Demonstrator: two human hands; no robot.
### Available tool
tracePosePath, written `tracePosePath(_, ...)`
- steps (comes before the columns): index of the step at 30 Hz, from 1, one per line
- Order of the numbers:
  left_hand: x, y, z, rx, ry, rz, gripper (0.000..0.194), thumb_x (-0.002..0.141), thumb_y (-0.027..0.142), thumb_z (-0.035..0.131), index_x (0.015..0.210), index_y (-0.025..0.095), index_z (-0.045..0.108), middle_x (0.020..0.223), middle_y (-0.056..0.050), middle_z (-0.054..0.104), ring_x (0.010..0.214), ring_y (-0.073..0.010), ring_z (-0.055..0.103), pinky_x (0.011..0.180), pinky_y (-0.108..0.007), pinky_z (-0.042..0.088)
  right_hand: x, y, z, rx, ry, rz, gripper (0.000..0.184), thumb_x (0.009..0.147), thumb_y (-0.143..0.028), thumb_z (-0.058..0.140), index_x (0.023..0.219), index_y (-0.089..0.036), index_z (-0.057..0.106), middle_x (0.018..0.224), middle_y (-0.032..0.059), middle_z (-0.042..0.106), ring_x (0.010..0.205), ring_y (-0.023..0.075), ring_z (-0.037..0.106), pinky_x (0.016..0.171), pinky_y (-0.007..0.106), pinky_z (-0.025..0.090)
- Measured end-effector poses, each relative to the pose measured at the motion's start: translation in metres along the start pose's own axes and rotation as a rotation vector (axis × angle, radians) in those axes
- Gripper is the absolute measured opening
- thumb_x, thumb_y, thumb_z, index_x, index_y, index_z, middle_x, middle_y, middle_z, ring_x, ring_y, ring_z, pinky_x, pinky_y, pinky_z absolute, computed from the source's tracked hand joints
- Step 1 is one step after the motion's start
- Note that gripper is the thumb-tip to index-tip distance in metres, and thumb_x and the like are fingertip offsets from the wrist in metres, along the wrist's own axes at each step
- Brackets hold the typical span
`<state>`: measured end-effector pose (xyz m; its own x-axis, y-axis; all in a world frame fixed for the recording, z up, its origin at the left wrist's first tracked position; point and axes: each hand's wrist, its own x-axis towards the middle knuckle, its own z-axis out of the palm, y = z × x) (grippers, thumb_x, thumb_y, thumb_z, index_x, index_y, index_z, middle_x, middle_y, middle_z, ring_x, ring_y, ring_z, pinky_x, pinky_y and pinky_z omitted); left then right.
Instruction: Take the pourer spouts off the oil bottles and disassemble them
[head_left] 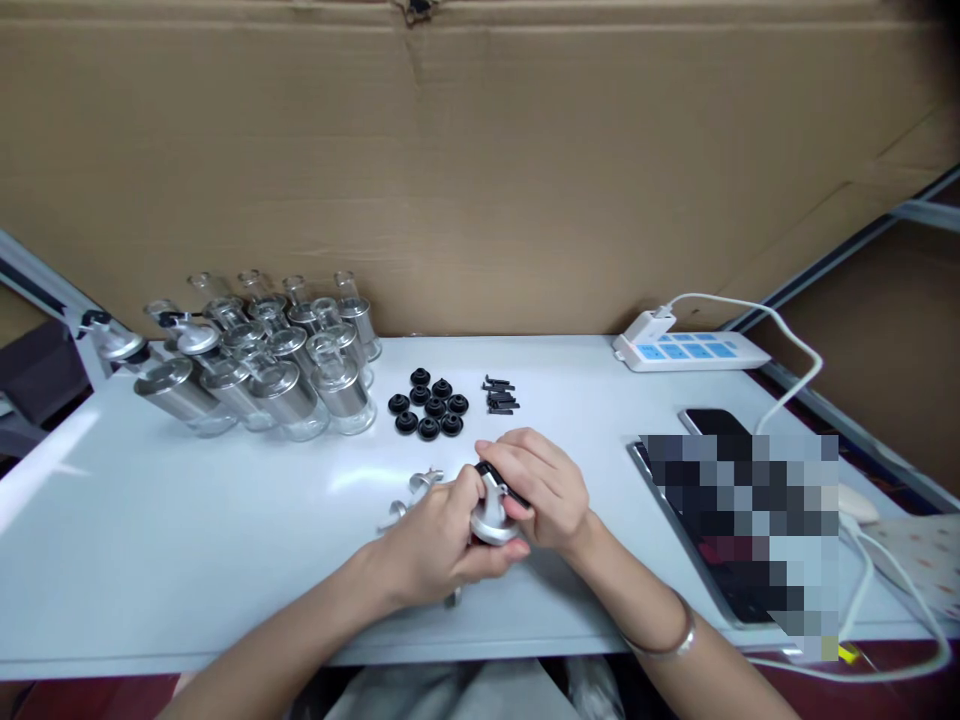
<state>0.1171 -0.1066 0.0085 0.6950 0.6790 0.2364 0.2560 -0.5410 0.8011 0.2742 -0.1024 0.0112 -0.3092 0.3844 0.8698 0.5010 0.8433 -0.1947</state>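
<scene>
Between my hands is a silver metal pourer cap (493, 526) with a black lever (516, 493) on it. My left hand (427, 550) is closed around the cap's side and base. From the right, my right hand (546, 490) grips the lever, fingers over its top. More silver metal cap parts (421, 480) lie beside my left hand, partly hidden by it. Several round black stoppers (435, 407) sit in a cluster beyond my hands. To their right is a small pile of thin black pins (501, 396).
Several glass bottles (285, 395) with steel sleeves stand at the back left; two silver caps with black levers (199, 338) are among them. A power strip (690, 352), a phone (712, 420), a dark tablet-like device (675, 510) and white cables (806, 375) occupy the right side. Cardboard (480, 180) walls the back.
</scene>
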Motion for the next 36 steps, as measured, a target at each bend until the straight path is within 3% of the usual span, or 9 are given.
tracePosePath(4,0.001,-0.006,0.001,0.154,-0.064,0.031,0.041,0.082,0.057,0.049,0.072,0.022,0.029,0.065,0.002,0.046,0.055,-0.014,0.046,0.052,-0.026,0.04,-0.001,0.001,0.001,0.1,0.009,0.159,0.043,0.099,-0.033,0.021,0.087,-0.017,0.06,0.064,0.0059,0.058,0.059,0.0172,0.052,0.054,0.03,0.044)
tracePosePath(11,0.003,-0.011,-0.003,0.225,-0.023,0.073,0.042,0.083,0.059,0.046,0.071,0.022,0.032,0.063,0.002,0.047,0.057,-0.0144,0.047,0.055,-0.026,0.039,-0.001,0.027,-0.004,0.071,0.123,0.585,0.019,0.092,-0.027,0.045,0.08,-0.02,0.057,0.072,0.0019,0.057,0.066,0.0147,0.053,0.061,0.027,0.043)
tracePosePath(14,0.003,-0.013,-0.002,0.244,0.001,0.092,0.043,0.083,0.059,0.046,0.07,0.022,0.03,0.061,0.003,0.045,0.054,-0.0132,0.043,0.053,-0.025,0.037,-0.006,0.05,-0.01,0.019,0.069,0.797,0.021,0.088,-0.032,0.05,0.076,-0.019,0.061,0.075,0.0028,0.06,0.071,0.0157,0.056,0.065,0.028,0.044)
tracePosePath(17,0.004,-0.014,-0.001,0.262,0.034,0.121,0.044,0.084,0.062,0.041,0.07,0.022,0.028,0.059,0.004,0.042,0.051,-0.0121,0.039,0.05,-0.025,0.034,-0.017,0.073,-0.013,-0.008,-0.118,0.954,0.022,0.082,-0.035,0.052,0.076,-0.018,0.065,0.083,0.0058,0.066,0.074,0.0172,0.059,0.069,0.031,0.046)
tracePosePath(21,0.004,-0.014,-0.002,0.26,0.059,0.15,0.044,0.086,0.062,0.039,0.07,0.022,0.028,0.059,0.004,0.041,0.05,-0.0116,0.038,0.048,-0.024,0.033,-0.031,0.089,-0.012,-0.037,-0.221,0.999,0.02,0.076,-0.031,0.054,0.076,-0.016,0.068,0.081,0.0065,0.07,0.069,0.0171,0.059,0.068,0.032,0.046)
tracePosePath(28,0.006,-0.014,-0.003,0.26,0.074,0.175,0.045,0.084,0.061,0.042,0.068,0.022,0.026,0.057,0.005,0.037,0.048,-0.0096,0.032,0.047,-0.023,0.033,-0.034,0.088,-0.009,-0.124,-0.342,0.993,0.012,0.071,-0.019,0.056,0.074,-0.017,0.068,0.068,0.0014,0.068,0.056,0.0138,0.056,0.061,0.028,0.043)
tracePosePath(36,0.007,-0.015,-0.003,0.281,0.132,0.222,0.046,0.087,0.064,0.033,0.068,0.022,0.026,0.056,0.005,0.036,0.047,-0.0099,0.032,0.045,-0.022,0.029,-0.034,0.089,-0.012,-0.23,-0.442,0.822,0.015,0.072,-0.011,0.058,0.074,-0.02,0.07,0.084,0.0058,0.069,0.084,0.0223,0.057,0.08,0.035,0.043)
